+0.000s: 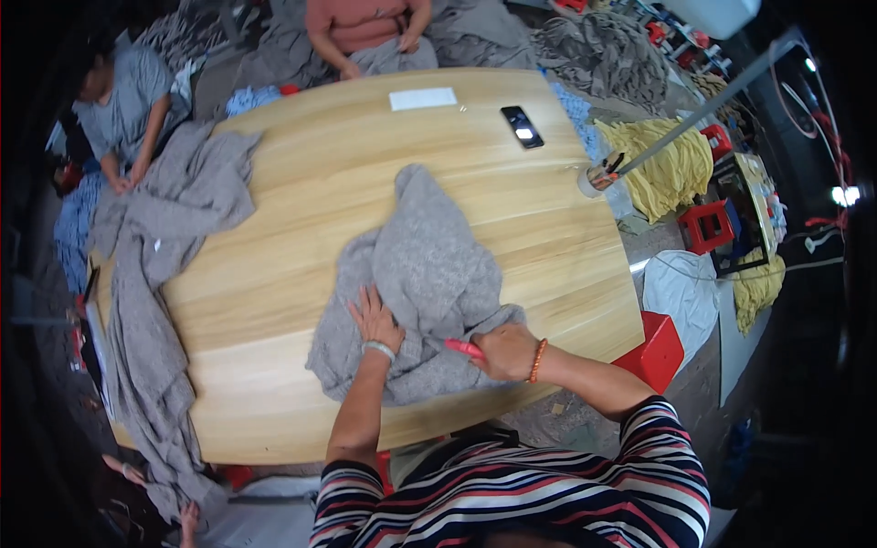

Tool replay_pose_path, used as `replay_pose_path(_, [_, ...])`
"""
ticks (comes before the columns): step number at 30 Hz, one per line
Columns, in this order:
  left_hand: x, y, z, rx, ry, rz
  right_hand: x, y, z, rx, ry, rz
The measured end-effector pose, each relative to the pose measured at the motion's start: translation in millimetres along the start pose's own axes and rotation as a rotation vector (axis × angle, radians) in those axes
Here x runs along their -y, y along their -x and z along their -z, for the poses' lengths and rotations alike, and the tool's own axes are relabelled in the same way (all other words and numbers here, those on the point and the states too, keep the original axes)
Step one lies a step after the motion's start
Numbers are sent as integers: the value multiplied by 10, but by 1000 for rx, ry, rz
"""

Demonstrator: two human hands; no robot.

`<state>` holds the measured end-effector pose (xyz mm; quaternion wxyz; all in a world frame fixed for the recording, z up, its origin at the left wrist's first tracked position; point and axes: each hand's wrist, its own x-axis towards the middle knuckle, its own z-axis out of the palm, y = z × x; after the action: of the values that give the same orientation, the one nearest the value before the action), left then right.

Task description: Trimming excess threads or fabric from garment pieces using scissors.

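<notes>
A grey-brown knitted garment (pixel 425 260) lies bunched on the wooden table (pixel 274 301) in front of me. My left hand (pixel 376 321) rests flat on its left part, fingers spread, with a pale bracelet at the wrist. My right hand (pixel 505 352), with an orange bead bracelet, is closed around a small pink-red tool (pixel 464 348) over the garment's near right part. The tool points left toward the cloth. Its working end is too small to make out, so I cannot tell whether it touches the knit.
More grey knitwear (pixel 160 233) hangs along the table's left side, handled by a seated person. Another person sits at the far edge. A phone (pixel 522 127), a white paper (pixel 423 99) and a cup of tools (pixel 594 181) lie or stand farther off. A red stool (pixel 653 352) is beside the right edge.
</notes>
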<state>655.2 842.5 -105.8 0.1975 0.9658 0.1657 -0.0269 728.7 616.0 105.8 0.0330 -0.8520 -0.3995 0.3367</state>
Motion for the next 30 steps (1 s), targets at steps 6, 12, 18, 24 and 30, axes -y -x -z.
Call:
replay_pose_path(6, [403, 34, -246, -80, 153, -6, -62, 339, -21, 45, -32, 29])
replay_pose_path(12, [-160, 960, 331, 87, 183, 127, -633, 872, -392, -219, -158, -154])
replay_pose_path(18, [-297, 1170, -68, 181, -74, 10, -1092, 1283, -921, -262, -143, -207])
replay_pose_path(24, [-713, -192, 317, 46, 372, 58, -1477, 1326, -959, -328, -194, -202])
replay_pose_path(30, [-1105, -1597, 2151, -748, 1007, -5, -1512, 1202, -626, -373, -139, -195])
